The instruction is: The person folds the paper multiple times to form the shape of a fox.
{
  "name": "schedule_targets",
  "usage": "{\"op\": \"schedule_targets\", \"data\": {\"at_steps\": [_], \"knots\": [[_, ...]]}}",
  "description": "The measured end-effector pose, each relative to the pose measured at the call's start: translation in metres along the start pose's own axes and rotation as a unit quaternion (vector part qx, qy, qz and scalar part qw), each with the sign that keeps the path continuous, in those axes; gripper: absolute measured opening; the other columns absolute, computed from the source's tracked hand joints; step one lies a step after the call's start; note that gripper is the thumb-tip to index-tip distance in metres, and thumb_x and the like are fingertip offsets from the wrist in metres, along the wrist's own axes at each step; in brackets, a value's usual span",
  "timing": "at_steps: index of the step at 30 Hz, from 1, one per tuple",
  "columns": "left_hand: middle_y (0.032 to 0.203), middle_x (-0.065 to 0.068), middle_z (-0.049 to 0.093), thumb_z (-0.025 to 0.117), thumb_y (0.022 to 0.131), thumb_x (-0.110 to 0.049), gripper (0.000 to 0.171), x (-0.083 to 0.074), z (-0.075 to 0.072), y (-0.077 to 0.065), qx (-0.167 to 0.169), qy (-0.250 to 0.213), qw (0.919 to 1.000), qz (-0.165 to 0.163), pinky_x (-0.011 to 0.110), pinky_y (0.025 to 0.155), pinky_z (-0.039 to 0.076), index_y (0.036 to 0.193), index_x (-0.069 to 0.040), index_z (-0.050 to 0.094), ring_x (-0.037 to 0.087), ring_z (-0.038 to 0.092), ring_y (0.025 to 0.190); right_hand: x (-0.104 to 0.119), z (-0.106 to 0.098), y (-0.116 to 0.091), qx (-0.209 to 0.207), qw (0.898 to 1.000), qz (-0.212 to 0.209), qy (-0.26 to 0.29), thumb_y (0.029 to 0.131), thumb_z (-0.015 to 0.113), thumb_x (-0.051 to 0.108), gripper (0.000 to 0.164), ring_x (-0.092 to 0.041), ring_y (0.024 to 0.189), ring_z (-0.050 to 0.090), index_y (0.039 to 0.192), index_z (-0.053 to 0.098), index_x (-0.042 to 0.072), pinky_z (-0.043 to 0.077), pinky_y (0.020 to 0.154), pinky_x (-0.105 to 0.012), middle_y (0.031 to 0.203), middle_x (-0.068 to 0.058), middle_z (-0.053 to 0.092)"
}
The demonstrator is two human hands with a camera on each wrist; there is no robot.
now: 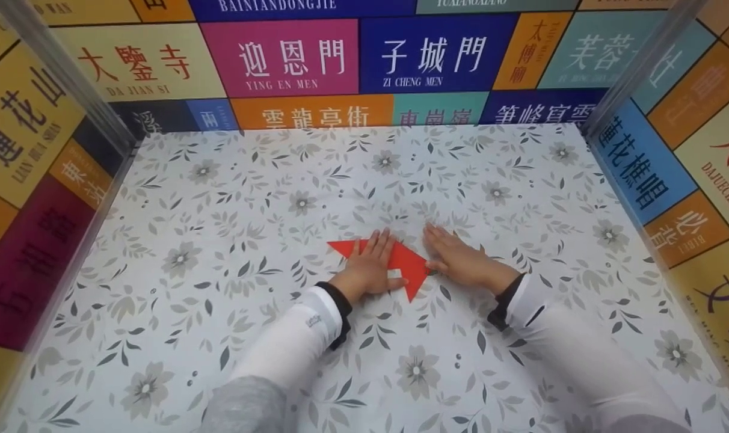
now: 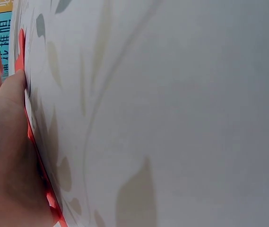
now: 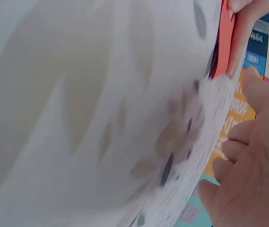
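Observation:
A folded piece of red paper (image 1: 411, 260) with pointed corners lies on the floral-patterned table surface. Flat on top of it rests my left hand (image 1: 369, 267), fingers stretched forward and thumb out to the side; part of the paper is hidden beneath it. A small pale patch shows near the thumb. In the left wrist view the red paper (image 2: 53, 201) runs under the edge of that hand. To the right, my right hand (image 1: 461, 258) has its fingers extended, its thumb near the paper's right corner. Whether that thumb touches the paper I cannot tell.
The white table surface (image 1: 220, 337) carries a grey leaf and flower print. Upright panels with coloured blocks and Chinese lettering stand at the back (image 1: 292, 60), the left (image 1: 33, 180) and the right (image 1: 689, 180).

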State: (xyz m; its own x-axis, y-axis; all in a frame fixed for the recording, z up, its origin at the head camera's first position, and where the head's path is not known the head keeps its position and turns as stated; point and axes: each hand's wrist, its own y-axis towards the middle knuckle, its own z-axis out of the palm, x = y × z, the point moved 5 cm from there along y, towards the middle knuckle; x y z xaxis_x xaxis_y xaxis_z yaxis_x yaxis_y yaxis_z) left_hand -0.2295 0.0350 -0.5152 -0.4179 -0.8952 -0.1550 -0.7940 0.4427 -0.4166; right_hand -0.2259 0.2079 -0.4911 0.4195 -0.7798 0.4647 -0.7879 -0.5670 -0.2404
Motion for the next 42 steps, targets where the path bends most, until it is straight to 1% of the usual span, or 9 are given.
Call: {"op": "schedule_targets", "data": {"at_steps": [5,10,14,19,23,26,32,36,42], "knots": [[0.164,0.006,-0.005,0.042,0.09,-0.068,0.097,-0.001,0.001,-0.001,-0.006,0.009,0.9999,0.008,0.051,0.121,0.001,0.157,-0.013,-0.002,0.025,-0.006,0.151,0.02,0.016,0.014,0.024,0.999,-0.036,-0.006,0.1,0.049,0.029,0.071,-0.038,0.149,0.007,0.154,0.011,0.0,0.013,0.119,-0.055,0.162,-0.017,0.007],[0.164,0.006,-0.005,0.039,0.091,-0.07,0.097,-0.002,0.004,-0.001,-0.01,0.003,0.9998,0.016,0.051,0.121,0.0,0.156,-0.012,-0.001,0.025,-0.008,0.151,0.022,0.03,0.019,0.062,0.997,-0.038,-0.034,0.102,0.046,0.027,0.069,-0.033,0.15,0.005,0.155,0.009,0.003,0.012,0.12,-0.053,0.163,-0.015,0.006],[0.164,0.007,-0.007,0.039,0.091,-0.07,0.097,0.0,0.005,-0.001,-0.012,0.0,0.9998,0.018,0.051,0.121,0.0,0.156,-0.01,-0.001,0.025,-0.009,0.151,0.022,0.034,0.019,0.081,0.995,-0.036,-0.04,0.102,0.044,0.029,0.069,-0.03,0.151,0.004,0.155,0.007,0.006,0.011,0.12,-0.053,0.163,-0.013,0.004],[0.163,0.007,-0.01,0.037,0.092,-0.069,0.097,0.004,0.007,-0.001,-0.01,-0.018,0.9994,0.03,0.05,0.121,-0.002,0.156,-0.009,-0.004,0.025,-0.011,0.15,0.024,0.033,0.02,0.091,0.994,-0.036,-0.051,0.103,0.042,0.03,0.068,-0.031,0.15,0.003,0.155,0.006,0.006,0.01,0.119,-0.055,0.163,-0.013,0.003],[0.163,0.008,-0.012,0.036,0.094,-0.066,0.094,0.012,0.007,-0.003,0.001,-0.037,0.9987,0.036,0.046,0.122,-0.003,0.155,-0.008,-0.005,0.025,-0.012,0.15,0.024,0.033,0.021,0.093,0.993,-0.038,-0.064,0.103,0.042,0.029,0.068,-0.033,0.15,0.003,0.155,0.006,0.005,0.011,0.119,-0.057,0.163,-0.013,0.003],[0.163,0.009,-0.011,0.035,0.097,-0.061,0.089,0.022,0.005,-0.008,0.006,-0.046,0.9985,0.028,0.043,0.122,-0.002,0.155,-0.006,-0.005,0.026,-0.011,0.15,0.023,0.034,0.022,0.091,0.993,-0.038,-0.07,0.102,0.044,0.028,0.069,-0.034,0.15,0.004,0.155,0.007,0.005,0.012,0.118,-0.057,0.164,-0.012,0.003],[0.164,0.01,-0.008,0.031,0.102,-0.051,0.077,0.039,0.001,-0.015,-0.007,-0.055,0.9984,0.011,0.045,0.122,0.0,0.155,-0.006,-0.002,0.027,-0.009,0.151,0.022,0.034,0.023,0.091,0.993,-0.032,-0.071,0.102,0.045,0.029,0.07,-0.032,0.151,0.002,0.156,0.005,0.007,0.011,0.119,-0.055,0.164,-0.007,-0.001],[0.164,0.009,-0.008,0.03,0.103,-0.048,0.074,0.043,0.003,-0.015,-0.009,-0.063,0.9979,0.004,0.045,0.122,0.0,0.156,-0.007,-0.001,0.027,-0.008,0.151,0.024,0.033,0.023,0.09,0.993,-0.035,-0.067,0.102,0.045,0.029,0.07,-0.031,0.151,0.001,0.156,0.005,0.008,0.01,0.119,-0.056,0.164,-0.006,-0.001],[0.163,0.009,-0.011,0.03,0.102,-0.049,0.075,0.045,0.005,-0.012,-0.002,-0.053,0.9986,-0.005,0.044,0.122,-0.003,0.156,-0.007,-0.003,0.026,-0.011,0.15,0.027,0.032,0.023,0.083,0.993,-0.035,-0.07,0.102,0.045,0.031,0.069,-0.031,0.151,0.003,0.156,0.007,0.007,0.011,0.119,-0.055,0.164,-0.008,0.002]]}}
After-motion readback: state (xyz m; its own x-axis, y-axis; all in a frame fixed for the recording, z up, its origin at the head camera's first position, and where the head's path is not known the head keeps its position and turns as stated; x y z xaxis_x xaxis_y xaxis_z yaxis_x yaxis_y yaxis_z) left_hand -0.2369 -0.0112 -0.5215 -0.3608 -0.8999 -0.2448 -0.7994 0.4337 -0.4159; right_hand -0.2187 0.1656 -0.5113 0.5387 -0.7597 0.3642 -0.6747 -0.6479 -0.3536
